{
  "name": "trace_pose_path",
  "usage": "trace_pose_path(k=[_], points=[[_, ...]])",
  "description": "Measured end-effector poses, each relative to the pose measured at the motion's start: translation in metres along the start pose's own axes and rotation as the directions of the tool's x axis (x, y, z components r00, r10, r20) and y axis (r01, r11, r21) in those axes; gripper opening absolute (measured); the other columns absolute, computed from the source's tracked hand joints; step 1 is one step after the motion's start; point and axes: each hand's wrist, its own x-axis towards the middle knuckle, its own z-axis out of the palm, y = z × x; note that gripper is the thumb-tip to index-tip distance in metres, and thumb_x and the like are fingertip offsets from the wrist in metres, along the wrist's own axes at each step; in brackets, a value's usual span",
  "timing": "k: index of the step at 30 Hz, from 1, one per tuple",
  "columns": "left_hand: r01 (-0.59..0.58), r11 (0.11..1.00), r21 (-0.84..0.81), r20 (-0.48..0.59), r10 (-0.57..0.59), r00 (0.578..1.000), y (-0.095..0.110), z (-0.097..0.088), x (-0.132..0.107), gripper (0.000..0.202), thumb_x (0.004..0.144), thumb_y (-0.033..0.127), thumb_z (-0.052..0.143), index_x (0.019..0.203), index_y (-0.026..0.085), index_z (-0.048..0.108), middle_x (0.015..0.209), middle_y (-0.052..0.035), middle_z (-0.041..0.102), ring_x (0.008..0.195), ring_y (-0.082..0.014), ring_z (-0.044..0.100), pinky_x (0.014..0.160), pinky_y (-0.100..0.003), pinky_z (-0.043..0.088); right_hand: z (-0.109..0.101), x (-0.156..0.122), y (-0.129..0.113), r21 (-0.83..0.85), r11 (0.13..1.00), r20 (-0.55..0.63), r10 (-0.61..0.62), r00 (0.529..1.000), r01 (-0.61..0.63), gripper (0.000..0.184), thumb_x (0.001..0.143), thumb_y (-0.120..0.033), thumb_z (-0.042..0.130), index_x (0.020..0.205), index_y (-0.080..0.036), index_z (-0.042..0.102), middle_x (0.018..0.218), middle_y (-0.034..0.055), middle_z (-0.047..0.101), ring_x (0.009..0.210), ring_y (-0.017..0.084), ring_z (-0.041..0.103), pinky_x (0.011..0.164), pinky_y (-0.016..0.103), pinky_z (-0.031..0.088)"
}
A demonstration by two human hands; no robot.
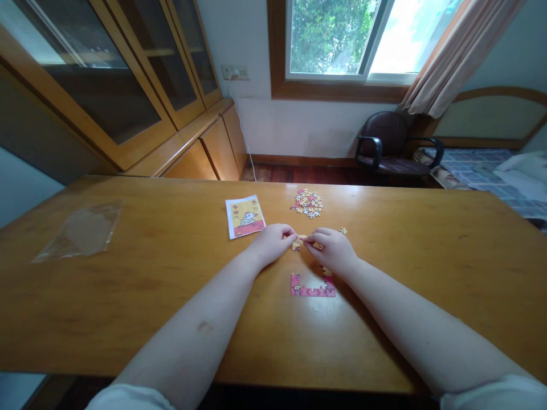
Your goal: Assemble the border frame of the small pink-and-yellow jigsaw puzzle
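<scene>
My left hand (276,242) and my right hand (335,250) meet over the middle of the table. Fingertips of both are pinched at a small yellow jigsaw puzzle piece (302,237) between them. Just below the fingertips lies a joined bit of yellow puzzle (296,246). Nearer to me, a partly joined puzzle border (313,292), mostly pink, forms a bottom edge with short sides going up. My right hand hides part of its right side. One loose yellow piece (343,230) sits beyond my right hand.
A heap of loose puzzle pieces (307,203) is near the table's far edge. Left of it lies a picture card (245,217) with a yellow and pink print. A clear plastic bag (83,230) rests on the wooden table (171,228). An armchair (391,142) stands beyond.
</scene>
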Motion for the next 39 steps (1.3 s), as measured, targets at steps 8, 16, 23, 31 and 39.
trace_pose_path(k=[8,16,23,31,39], points=[[-0.092,0.945,0.315,-0.077,0.122,0.990,-0.008,0.001,0.000,0.020,0.087,0.025,0.054,0.096,0.021,0.071,0.100,-0.0058,0.069,0.097,-0.0221,0.062,0.089,-0.034,0.048,-0.004,0.004,-0.009,-0.047,0.994,0.307,0.107,0.946,-0.097,0.010,0.081,-0.020,0.063,0.080,-0.022,0.073,0.081,0.0013,0.070,0.072,0.014,0.062,0.067,0.023,0.043],[-0.204,0.930,0.304,0.023,0.207,0.978,-0.008,0.002,0.000,0.019,0.087,0.023,0.057,0.095,0.025,0.074,0.111,-0.0022,0.069,0.102,-0.0207,0.062,0.094,-0.034,0.048,-0.006,0.005,-0.012,-0.043,0.994,0.369,0.112,0.923,-0.104,0.012,0.081,-0.022,0.062,0.081,-0.022,0.074,0.084,0.0016,0.070,0.073,0.014,0.063,0.068,0.024,0.043],[-0.283,0.898,0.338,0.088,0.269,0.959,-0.015,0.002,0.002,0.021,0.088,0.024,0.056,0.099,0.024,0.074,0.113,-0.0016,0.070,0.104,-0.0192,0.063,0.094,-0.031,0.048,-0.004,0.005,-0.012,-0.035,0.996,0.374,0.092,0.923,-0.086,0.013,0.081,-0.022,0.061,0.081,-0.022,0.073,0.084,0.0023,0.070,0.076,0.015,0.063,0.069,0.024,0.043],[-0.283,0.903,0.323,0.133,0.252,0.958,-0.010,-0.001,0.001,0.019,0.087,0.031,0.059,0.095,0.023,0.073,0.103,-0.0031,0.072,0.096,-0.0191,0.064,0.086,-0.029,0.049,-0.004,0.004,-0.013,-0.049,0.994,0.361,0.109,0.926,-0.098,0.013,0.081,-0.023,0.059,0.079,-0.021,0.072,0.082,0.0023,0.069,0.073,0.015,0.062,0.067,0.024,0.041],[-0.274,0.909,0.314,0.118,0.249,0.961,-0.010,0.000,0.000,0.018,0.085,0.029,0.060,0.095,0.023,0.073,0.102,-0.0040,0.072,0.095,-0.0195,0.064,0.085,-0.029,0.049,-0.006,0.005,-0.016,-0.072,0.993,0.374,0.118,0.920,-0.098,0.013,0.082,-0.023,0.058,0.080,-0.021,0.071,0.083,0.0024,0.068,0.073,0.015,0.061,0.068,0.024,0.042]])
